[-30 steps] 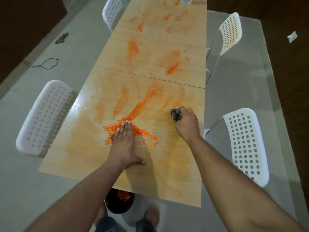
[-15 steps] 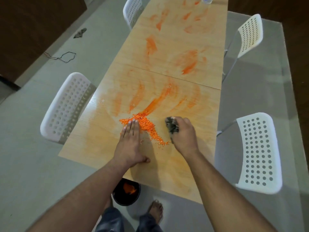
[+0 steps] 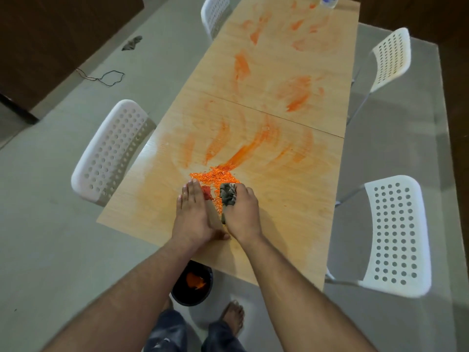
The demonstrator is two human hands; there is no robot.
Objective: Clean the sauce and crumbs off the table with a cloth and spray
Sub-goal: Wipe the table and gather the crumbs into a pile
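Right hand (image 3: 241, 214) grips cloth (image 3: 228, 196) beside crumbs (image 3: 215, 177).

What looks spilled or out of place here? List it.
Orange crumbs are heaped before both hands, orange sauce smears streak the table, and a rag and cord lie loose on the floor.

Soft, even indoor light falls from overhead, leaving the pale floor (image 3: 58, 224) and wooden table (image 3: 304, 199) moderately bright while the dark walls at the upper corners sink into gloom. Shadows are faint and diffuse, showing under the hands (image 3: 215, 219) and white chairs (image 3: 398, 235). The wide-angle lens bends straight lines near the edges, and fine detail looks slightly soft.
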